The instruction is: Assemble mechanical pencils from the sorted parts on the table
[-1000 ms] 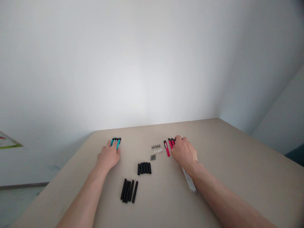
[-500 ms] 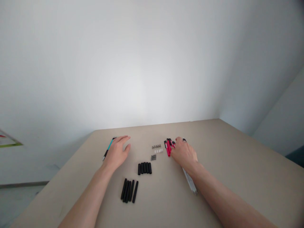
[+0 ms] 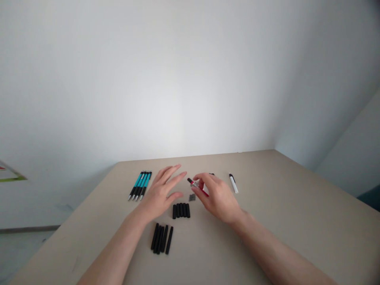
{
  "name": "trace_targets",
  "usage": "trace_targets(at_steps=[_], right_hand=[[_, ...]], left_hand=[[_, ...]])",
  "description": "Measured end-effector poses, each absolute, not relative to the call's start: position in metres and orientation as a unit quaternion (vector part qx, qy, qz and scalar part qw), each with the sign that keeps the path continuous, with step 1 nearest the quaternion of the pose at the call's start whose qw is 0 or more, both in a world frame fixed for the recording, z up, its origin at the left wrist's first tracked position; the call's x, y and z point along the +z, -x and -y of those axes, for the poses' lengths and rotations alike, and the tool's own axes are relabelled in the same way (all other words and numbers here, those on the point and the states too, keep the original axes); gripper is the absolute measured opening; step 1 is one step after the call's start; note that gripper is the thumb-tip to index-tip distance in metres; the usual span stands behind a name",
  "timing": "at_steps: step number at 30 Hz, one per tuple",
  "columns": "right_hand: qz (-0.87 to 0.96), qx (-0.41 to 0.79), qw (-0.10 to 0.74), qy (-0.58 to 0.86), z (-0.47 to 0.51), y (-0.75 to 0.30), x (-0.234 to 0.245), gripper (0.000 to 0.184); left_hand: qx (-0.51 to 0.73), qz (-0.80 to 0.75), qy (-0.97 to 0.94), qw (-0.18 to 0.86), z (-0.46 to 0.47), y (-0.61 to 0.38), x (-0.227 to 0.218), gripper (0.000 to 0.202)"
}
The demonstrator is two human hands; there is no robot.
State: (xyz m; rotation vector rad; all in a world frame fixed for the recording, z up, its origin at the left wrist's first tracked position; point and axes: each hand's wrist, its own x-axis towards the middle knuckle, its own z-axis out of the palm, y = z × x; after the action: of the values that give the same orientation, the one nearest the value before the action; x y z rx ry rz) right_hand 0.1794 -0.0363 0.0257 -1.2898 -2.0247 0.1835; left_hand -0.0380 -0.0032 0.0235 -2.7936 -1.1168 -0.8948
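Note:
My right hand [image 3: 216, 196] pinches a red pen barrel [image 3: 196, 185] by its middle and holds it a little above the beige table [image 3: 285, 206], black end pointing left. My left hand [image 3: 162, 192] hovers beside it with its fingers spread and holds nothing. Under the two hands lie a row of short black grip sleeves [image 3: 180, 210] and a small pile of grey springs [image 3: 192, 197]. Several teal pens [image 3: 140, 185] lie side by side to the left of my left hand.
Several long black barrels [image 3: 162, 238] lie close to me on the table. A white pen part with a black tip [image 3: 233, 183] lies to the right of my right hand. The table ends at a white wall behind and drops off at the left.
My right hand lifted one red barrel from the red group and brought it left. My left hand left the teal pens and moved right toward it, fingers opening.

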Motion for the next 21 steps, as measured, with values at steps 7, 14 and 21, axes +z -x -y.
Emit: trace_targets(at_steps=[7,14,21], right_hand=[[0.817,0.116,0.38,0.418,0.0474,-0.1673,0.0189,0.009],[0.814,0.125,0.384,0.417,0.0456,-0.1673,0.0179,0.007],[0.743,0.106,0.48,0.454,0.0471,-0.1703,0.0231,0.012]], left_hand=[[-0.305,0.283,0.906,-0.074,0.0046,0.0323,0.0236,0.02],[-0.294,0.273,0.911,-0.096,0.0093,0.0278,0.0216,0.014],[-0.338,0.336,0.877,-0.054,0.0028,0.0329,0.0172,0.009]])
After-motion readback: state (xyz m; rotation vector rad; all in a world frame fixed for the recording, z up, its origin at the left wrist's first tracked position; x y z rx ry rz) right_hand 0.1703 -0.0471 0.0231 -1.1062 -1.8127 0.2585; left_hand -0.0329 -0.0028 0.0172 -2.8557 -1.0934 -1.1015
